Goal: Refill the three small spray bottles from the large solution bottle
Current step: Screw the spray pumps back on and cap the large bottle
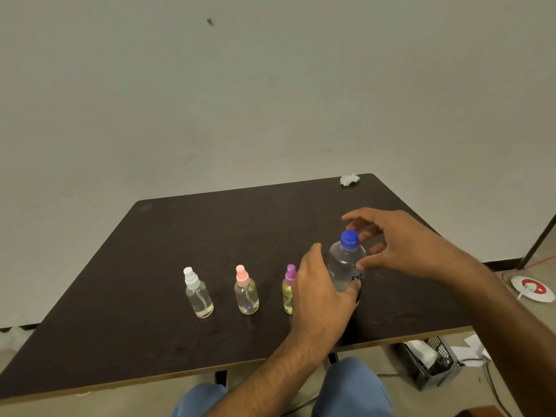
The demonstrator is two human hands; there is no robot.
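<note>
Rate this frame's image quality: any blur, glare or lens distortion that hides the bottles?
Head view: soft, even lighting, no hard glare; wide-angle bending curves the table edges; slight softness overall; left hand covers part of the purple-capped bottle and the large bottle; right hand mildly blurred.

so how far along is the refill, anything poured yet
Nothing looks poured yet. All three spray bottles, white-capped, pink-capped and purple-capped, stand with their sprayers on. In hand: the left hand grips the large bottle while the right hand reaches around its blue cap, which is still on. Left: uncapping, opening each sprayer, and filling all three.
</note>
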